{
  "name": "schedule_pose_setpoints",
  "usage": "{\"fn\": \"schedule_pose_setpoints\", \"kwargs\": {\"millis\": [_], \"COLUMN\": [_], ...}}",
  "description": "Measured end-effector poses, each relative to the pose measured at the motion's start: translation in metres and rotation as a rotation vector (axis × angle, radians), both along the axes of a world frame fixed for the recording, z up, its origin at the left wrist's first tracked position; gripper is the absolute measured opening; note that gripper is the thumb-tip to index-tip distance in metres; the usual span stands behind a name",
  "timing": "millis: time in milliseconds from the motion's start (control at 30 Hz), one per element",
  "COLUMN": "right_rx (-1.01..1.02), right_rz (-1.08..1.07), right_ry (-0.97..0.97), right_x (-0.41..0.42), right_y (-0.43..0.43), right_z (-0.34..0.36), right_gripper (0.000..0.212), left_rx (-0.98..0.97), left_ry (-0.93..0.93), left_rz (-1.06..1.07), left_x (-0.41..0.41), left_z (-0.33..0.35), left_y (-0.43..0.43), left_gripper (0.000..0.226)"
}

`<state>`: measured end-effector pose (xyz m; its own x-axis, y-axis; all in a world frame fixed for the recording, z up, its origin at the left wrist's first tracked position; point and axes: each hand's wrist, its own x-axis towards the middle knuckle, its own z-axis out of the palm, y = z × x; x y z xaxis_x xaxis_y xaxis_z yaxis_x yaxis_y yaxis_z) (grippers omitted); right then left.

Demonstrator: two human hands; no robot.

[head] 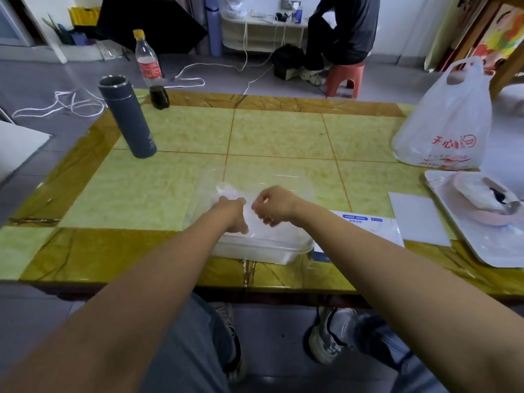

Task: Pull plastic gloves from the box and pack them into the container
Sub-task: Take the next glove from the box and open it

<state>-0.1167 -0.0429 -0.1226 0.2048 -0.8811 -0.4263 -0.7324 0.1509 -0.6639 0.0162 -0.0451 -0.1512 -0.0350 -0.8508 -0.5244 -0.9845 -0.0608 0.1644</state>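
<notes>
Entry: both hands are over the clear plastic container (263, 249), which sits at the near edge of the tiled table (170, 194). The right hand (273, 207) has its fingers curled, pinching a transparent plastic glove (251, 218) that is spread above the container between the hands. The left hand (234, 214) is against the same film. Its fingers are hidden from me, so I cannot tell its grip. A white-and-blue package (365, 222) lies flat just right of the container.

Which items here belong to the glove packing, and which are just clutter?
Job: plastic glove, clear container, glove box, left hand, right hand.
Clutter: grey flask, cola bottle, white bag, tray, white card.
</notes>
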Motion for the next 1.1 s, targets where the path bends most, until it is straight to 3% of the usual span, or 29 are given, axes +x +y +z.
{"fn": "schedule_pose_setpoints", "kwargs": {"millis": [67, 133, 233, 367, 500, 567, 700, 967, 1033, 1100], "right_rx": [0.208, 0.287, 0.266, 0.320, 0.353, 0.343, 0.329, 0.231, 0.202, 0.116], "right_rz": [0.029, 0.032, -0.073, -0.155, -0.236, -0.217, -0.136, -0.049, -0.064, -0.141], "right_ry": [0.097, 0.191, 0.074, -0.023, 0.057, 0.101, 0.185, 0.200, 0.102, -0.108], "right_x": [0.002, 0.002, 0.000, -0.003, -0.008, -0.009, -0.008, -0.018, -0.023, -0.028], "right_y": [-0.002, -0.006, -0.014, -0.015, -0.020, -0.022, -0.020, -0.002, 0.003, 0.004], "right_z": [-0.017, -0.033, -0.042, -0.047, -0.063, -0.066, -0.067, -0.046, -0.034, -0.018], "right_gripper": [0.022, 0.019, 0.016, 0.026, 0.056, 0.053, 0.032, 0.031, 0.033, 0.039], "left_rx": [-0.079, -0.157, -0.086, 0.188, 0.232, 0.230, 0.267, 0.311, 0.284, 0.177], "left_ry": [0.023, 0.065, 0.120, 0.158, 0.114, 0.052, 0.013, 0.027, 0.064, 0.028], "left_rz": [-0.032, -0.038, -0.001, 0.071, 0.064, 0.057, 0.021, 0.040, 0.067, 0.049], "left_x": [0.001, 0.000, -0.004, -0.003, 0.003, 0.005, 0.008, 0.008, 0.000, -0.009], "left_z": [0.001, 0.002, -0.001, -0.008, -0.016, -0.019, -0.019, -0.013, 0.001, 0.021], "left_y": [-0.002, -0.004, -0.007, -0.009, -0.011, -0.013, -0.014, 0.005, 0.011, 0.014], "left_gripper": [0.072, 0.052, 0.037, 0.057, 0.076, 0.082, 0.082, 0.083, 0.078, 0.057]}}
